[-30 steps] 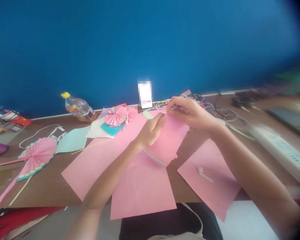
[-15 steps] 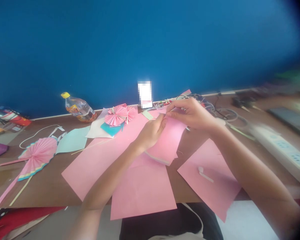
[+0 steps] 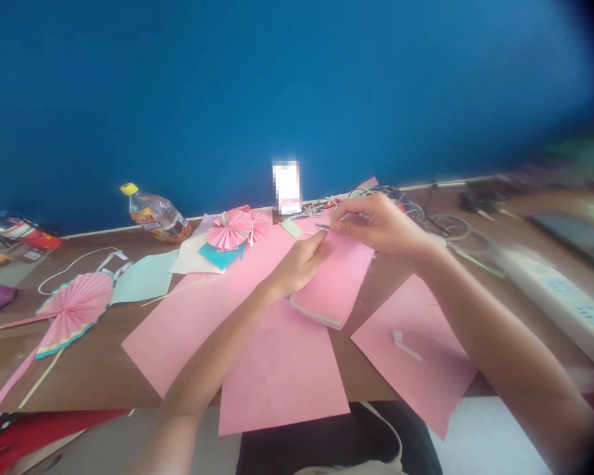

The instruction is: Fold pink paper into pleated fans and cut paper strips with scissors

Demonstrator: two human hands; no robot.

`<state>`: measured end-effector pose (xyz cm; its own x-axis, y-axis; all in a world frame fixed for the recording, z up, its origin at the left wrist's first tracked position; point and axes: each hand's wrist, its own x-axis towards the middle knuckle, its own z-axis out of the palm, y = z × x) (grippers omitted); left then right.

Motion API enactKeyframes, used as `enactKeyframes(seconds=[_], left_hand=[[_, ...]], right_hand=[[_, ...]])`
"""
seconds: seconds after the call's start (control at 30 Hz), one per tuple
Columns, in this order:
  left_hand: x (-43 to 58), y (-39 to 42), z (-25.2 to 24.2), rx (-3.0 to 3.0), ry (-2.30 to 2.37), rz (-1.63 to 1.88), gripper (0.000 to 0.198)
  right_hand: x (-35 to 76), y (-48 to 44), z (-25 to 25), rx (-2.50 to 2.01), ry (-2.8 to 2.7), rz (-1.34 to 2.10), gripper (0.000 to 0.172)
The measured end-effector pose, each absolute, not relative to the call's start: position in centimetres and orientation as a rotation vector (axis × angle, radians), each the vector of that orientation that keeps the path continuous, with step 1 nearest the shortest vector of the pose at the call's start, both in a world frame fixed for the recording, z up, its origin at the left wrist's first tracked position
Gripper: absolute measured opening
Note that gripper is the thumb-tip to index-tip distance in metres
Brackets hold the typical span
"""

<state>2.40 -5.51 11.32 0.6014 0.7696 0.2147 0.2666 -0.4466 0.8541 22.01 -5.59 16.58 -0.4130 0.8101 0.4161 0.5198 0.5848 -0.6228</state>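
My left hand (image 3: 299,264) and my right hand (image 3: 376,224) both pinch the far edge of a folded pink paper (image 3: 334,284) held just above the brown table (image 3: 94,369). The fingers of both hands are closed on that paper, close together at its top edge. A thin dark sliver shows by my right fingertips; I cannot make out what it is. Beneath it lie large flat pink sheets (image 3: 282,369), and one more pink sheet (image 3: 416,349) with a small white scrap (image 3: 403,343) lies under my right forearm.
Pleated pink paper fans lie at the left (image 3: 74,307) and by the blue wall (image 3: 235,227). A plastic bottle (image 3: 156,214) lies on its side. Pale blue paper (image 3: 143,277), cables (image 3: 440,224) and a white power strip (image 3: 559,300) are on the table.
The folded pink paper has been turned and lowered a little toward the table; its near edge now shows a thicker fold. Both hands stay almost in place.
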Motion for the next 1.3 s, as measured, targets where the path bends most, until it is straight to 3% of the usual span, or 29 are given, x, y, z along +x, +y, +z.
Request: enactKeyframes(seconds=[0.23,0.4,0.8,1.07,1.3], left_hand=[[2.7,-5.6,10.9,2.014,0.909,0.845,0.041],[2.4,-5.5,10.9,2.015,0.901,0.610,0.029],[2.4,-5.1,10.4,1.879,0.804,0.590,0.037],[2.6,-5.0,9.6,1.989,0.987,0.665,0.030],[2.8,-5.3,10.4,1.978,0.920,0.650,0.041]], right_hand=[[22.0,-5.6,16.5,-1.061,-2.128,0.532,0.018],[22.1,-5.6,16.5,-1.043,-2.129,0.512,0.018],[23.2,-5.4,16.8,-1.130,-2.119,0.424,0.022],[22.3,-4.9,15.4,-0.934,-2.400,-0.239,0.022],[22.1,-4.7,14.9,-0.876,-2.534,-0.375,0.030]])
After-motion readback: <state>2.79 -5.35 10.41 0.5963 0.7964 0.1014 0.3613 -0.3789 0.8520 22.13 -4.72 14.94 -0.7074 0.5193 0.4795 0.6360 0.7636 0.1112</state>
